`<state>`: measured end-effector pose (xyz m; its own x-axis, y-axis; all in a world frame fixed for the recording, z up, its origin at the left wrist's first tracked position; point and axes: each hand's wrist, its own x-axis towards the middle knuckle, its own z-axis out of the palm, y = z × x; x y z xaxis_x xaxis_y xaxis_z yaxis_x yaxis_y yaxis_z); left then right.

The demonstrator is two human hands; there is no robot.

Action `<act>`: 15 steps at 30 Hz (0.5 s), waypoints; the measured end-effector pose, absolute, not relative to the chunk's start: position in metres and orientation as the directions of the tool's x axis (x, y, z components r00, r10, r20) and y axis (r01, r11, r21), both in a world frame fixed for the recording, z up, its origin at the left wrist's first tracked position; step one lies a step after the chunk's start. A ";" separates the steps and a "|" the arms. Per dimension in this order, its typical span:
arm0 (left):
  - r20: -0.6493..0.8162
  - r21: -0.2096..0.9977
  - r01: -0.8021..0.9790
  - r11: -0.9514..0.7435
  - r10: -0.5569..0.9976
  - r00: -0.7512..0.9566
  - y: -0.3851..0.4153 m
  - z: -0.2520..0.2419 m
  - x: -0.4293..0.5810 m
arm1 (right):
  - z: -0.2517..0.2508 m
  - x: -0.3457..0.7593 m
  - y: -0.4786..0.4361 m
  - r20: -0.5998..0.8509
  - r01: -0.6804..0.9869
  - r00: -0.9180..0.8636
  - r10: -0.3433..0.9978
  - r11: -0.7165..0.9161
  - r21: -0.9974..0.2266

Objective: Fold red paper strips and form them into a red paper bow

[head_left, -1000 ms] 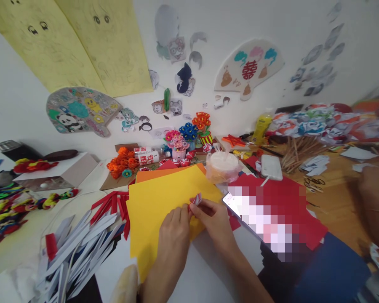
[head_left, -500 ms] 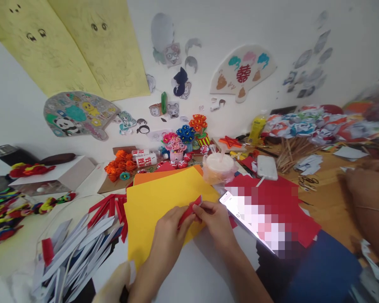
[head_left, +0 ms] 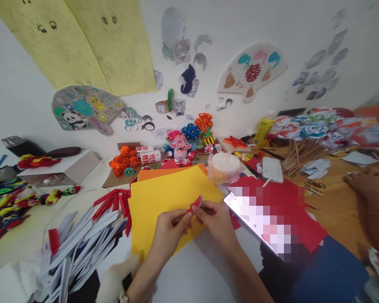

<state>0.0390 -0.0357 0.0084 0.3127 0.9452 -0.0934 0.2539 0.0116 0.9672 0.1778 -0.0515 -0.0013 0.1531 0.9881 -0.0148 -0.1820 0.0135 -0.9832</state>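
A narrow folded strip of red paper [head_left: 197, 204] is pinched between both hands, its upper end pointing up and to the right with a pale edge showing. My left hand [head_left: 172, 225] grips its lower end, fingers closed. At the upper part, my right hand [head_left: 213, 216] presses it between thumb and fingers. Both hands are over yellow paper sheets [head_left: 158, 198]. To the left lie folded white paper strips [head_left: 82, 248] and a bunch of folded red strips [head_left: 113, 202]. Right of my right hand is a lit phone [head_left: 255, 225], partly pixelated.
Behind the yellow sheets stand a lidded cup [head_left: 225, 166] and small flower pots [head_left: 180, 147]. Red paper [head_left: 312, 225] lies under the phone, with a white power bank [head_left: 272, 169] beyond. Another person's hand [head_left: 363, 185] rests on the wooden table at the right.
The view has shifted, so the scene sits a little further right. My left fingers have slid up along the red strip. The other person's hand at the right has moved and now lies flatter.
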 end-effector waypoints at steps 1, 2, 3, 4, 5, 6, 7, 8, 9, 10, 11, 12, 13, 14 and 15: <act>-0.094 0.968 0.249 0.016 0.948 0.304 -0.036 0.008 0.039 | -0.001 0.178 -0.051 -0.015 -0.189 0.147 0.989 0.014 -0.982; -0.098 0.970 0.243 0.023 0.949 0.301 -0.036 0.008 0.038 | -0.001 0.178 -0.051 -0.014 -0.197 0.143 0.990 0.015 -0.980; -0.106 0.972 0.233 0.035 0.947 0.303 -0.035 0.008 0.038 | -0.001 0.178 -0.051 -0.012 -0.207 0.135 0.991 0.017 -0.978; -0.118 0.975 0.218 0.050 0.943 0.311 -0.035 0.008 0.037 | -0.001 0.179 -0.051 -0.007 -0.219 0.124 0.992 0.021 -0.975; -0.129 0.978 0.200 0.066 0.937 0.324 -0.034 0.009 0.037 | -0.002 0.180 -0.051 0.000 -0.236 0.110 0.994 0.026 -0.971; -0.139 0.981 0.177 0.082 0.930 0.339 -0.034 0.010 0.036 | -0.002 0.181 -0.051 0.007 -0.257 0.095 0.995 0.032 -0.966; -0.146 0.984 0.151 0.097 0.923 0.355 -0.034 0.010 0.035 | -0.002 0.181 -0.051 0.017 -0.278 0.079 0.997 0.039 -0.960; -0.150 0.986 0.124 0.111 0.917 0.369 -0.034 0.012 0.035 | -0.002 0.182 -0.050 0.029 -0.299 0.067 0.997 0.048 -0.953; -0.153 0.987 0.099 0.124 0.911 0.383 -0.034 0.013 0.034 | -0.003 0.183 -0.050 0.040 -0.317 0.060 0.997 0.057 -0.947; -0.157 0.988 0.075 0.139 0.905 0.396 -0.034 0.013 0.034 | -0.004 0.183 -0.049 0.049 -0.331 0.058 0.997 0.065 -0.941; -0.163 0.986 0.052 0.156 0.898 0.408 -0.034 0.014 0.034 | -0.004 0.184 -0.049 0.058 -0.335 0.062 0.996 0.076 -0.939; -0.174 0.984 0.031 0.177 0.891 0.419 -0.035 0.014 0.035 | -0.005 0.185 -0.048 0.068 -0.327 0.076 0.995 0.090 -0.941; -0.186 0.979 0.009 0.202 0.885 0.426 -0.035 0.014 0.035 | -0.005 0.185 -0.047 0.081 -0.309 0.096 0.992 0.107 -0.945; -0.200 0.974 -0.011 0.227 0.879 0.433 -0.036 0.014 0.036 | -0.006 0.186 -0.047 0.094 -0.290 0.112 0.989 0.123 -0.949; -0.213 0.968 -0.029 0.251 0.872 0.442 -0.036 0.014 0.036 | -0.006 0.186 -0.046 0.107 -0.274 0.121 0.987 0.137 -0.952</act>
